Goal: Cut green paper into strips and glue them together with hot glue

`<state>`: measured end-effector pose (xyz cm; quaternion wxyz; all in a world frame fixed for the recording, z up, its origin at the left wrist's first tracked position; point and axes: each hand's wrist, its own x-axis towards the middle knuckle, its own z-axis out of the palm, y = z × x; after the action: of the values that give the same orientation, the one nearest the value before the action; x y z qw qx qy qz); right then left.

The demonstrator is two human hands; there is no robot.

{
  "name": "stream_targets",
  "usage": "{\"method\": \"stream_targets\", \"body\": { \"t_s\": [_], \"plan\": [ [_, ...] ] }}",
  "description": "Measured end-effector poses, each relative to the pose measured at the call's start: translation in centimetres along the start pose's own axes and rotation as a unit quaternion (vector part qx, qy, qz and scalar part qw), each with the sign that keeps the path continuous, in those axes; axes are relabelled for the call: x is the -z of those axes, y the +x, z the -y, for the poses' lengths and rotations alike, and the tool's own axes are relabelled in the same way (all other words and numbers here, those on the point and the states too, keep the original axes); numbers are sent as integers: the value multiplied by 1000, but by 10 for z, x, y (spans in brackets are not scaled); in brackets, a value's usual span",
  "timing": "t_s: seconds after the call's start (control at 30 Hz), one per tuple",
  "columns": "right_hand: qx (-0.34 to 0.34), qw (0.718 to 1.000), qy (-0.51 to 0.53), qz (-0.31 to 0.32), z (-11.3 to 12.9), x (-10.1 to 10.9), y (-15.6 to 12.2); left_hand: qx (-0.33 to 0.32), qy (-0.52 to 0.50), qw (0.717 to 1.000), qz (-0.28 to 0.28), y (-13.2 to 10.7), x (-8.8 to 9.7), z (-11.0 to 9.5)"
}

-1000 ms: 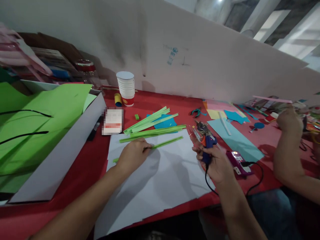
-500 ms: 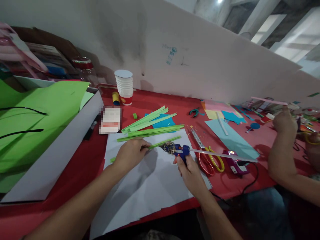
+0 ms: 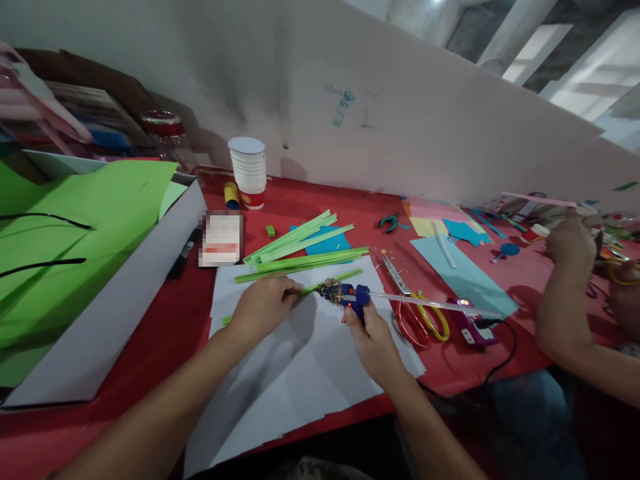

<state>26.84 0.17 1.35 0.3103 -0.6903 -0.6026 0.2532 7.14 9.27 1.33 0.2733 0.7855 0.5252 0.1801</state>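
We get dim, greyish light | brightest glow beyond the wall [image 3: 425, 133], upper right | red pinpoint lit on the glue gun [image 3: 356, 297] | we see soft shadows across the white paper [image 3: 330, 363] | pixelated patch [image 3: 221, 239] near the paper cups [image 3: 249, 170] | wide-angle stretching toward the edges

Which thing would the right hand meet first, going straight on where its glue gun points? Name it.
Likely the green strip under the left hand: the glue gun has its tip right by it, though contact is unclear.

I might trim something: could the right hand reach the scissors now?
Probably not immediately: the right hand holds the glue gun, whose glue stick crosses over the scissors, though they lie close.
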Motion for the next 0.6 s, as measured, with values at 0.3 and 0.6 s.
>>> {"method": "stream_targets", "body": {
  "t_s": [0.3,0.6],
  "plan": [
    [-7,998,-58,-7,-1,5,3,3,-4,1000,-3,1,-1,2],
    [-3,988,-154,-12,3,18,10,1,-10,1000,0,1,-1,4]
  ]
}}
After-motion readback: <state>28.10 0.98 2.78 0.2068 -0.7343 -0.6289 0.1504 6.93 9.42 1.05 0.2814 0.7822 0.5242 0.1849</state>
